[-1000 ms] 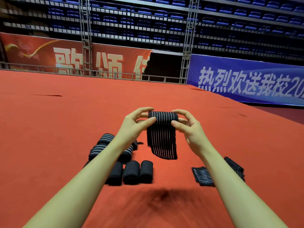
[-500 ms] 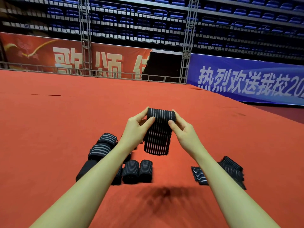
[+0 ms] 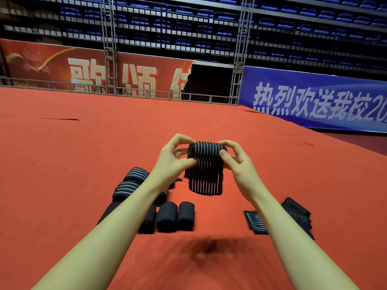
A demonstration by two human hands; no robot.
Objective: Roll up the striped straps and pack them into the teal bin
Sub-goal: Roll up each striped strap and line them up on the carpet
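- The left hand (image 3: 171, 162) is pinching the left end of a partly rolled striped strap (image 3: 206, 164), thumb underneath and fingers curling over the top; the right hand (image 3: 238, 164) is pinching the right end in the same way; the roll is sitting in the air between the two hands, above the red carpet (image 3: 62, 174), with its loose tail hanging straight down below the fingers.
- Finished rolled straps (image 3: 167, 216) are lying on the carpet below and to the left of the left hand; three are standing side by side just under the left forearm, and more are stacking up behind it; the forearm is covering part of that group, so their count is staying unclear.
- A small heap of unrolled flat straps (image 3: 254, 221) is lying below the right hand; the right forearm is crossing over it and hiding its middle.
- Beyond both hands a metal railing (image 3: 136, 94) is edging the carpet; behind it a red banner (image 3: 83, 68) and a blue banner (image 3: 314, 101) are hanging, with rows of blue seats (image 3: 188, 24) rising above.
- The teal bin is not showing in this view.
- Compared with a second ago, the hanging tail is looking shorter and the roll thicker; both hands are keeping their pinch on the ends; the pieces on the carpet are lying as before.
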